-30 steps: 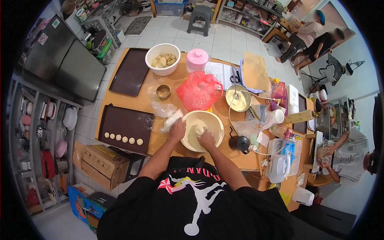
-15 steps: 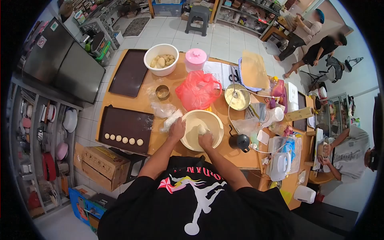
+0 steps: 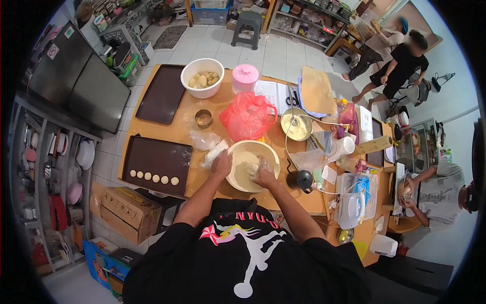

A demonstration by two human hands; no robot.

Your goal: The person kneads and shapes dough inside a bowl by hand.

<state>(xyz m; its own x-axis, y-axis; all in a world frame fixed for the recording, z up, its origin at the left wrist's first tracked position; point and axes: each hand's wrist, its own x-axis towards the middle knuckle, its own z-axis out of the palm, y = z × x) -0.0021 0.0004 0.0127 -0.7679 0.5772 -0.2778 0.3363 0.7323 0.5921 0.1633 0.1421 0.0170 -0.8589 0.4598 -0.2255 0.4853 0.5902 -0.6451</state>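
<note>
A cream mixing bowl point(image 3: 274, 153) stands at the front edge of the table, close to my body. My left hand point(image 3: 221, 164) grips its left rim. Inside, my right hand point(image 3: 264, 175) has its fingers closed around soft, pale dough point(image 3: 247, 169) at the bowl's right side; the hand partly hides the dough. A crumpled clear plastic bag point(image 3: 215, 153) lies against the bowl's left side. To the left, several small dough balls point(image 3: 156, 178) sit in a row on a dark baking tray point(image 3: 159, 152).
Beyond the bowl are a red plastic bag point(image 3: 247, 117), a metal ring point(image 3: 203, 118), a white tub point(image 3: 202, 92) of dough balls and a pink container point(image 3: 245, 80). A black kettle point(image 3: 299, 181) and metal bowl point(image 3: 296, 133) stand right. Other people are at the right.
My right hand has turned and opened out slightly against the dough, which now spreads wider in the bowl. My left hand stays on the rim. A person in black at the back has turned.
</note>
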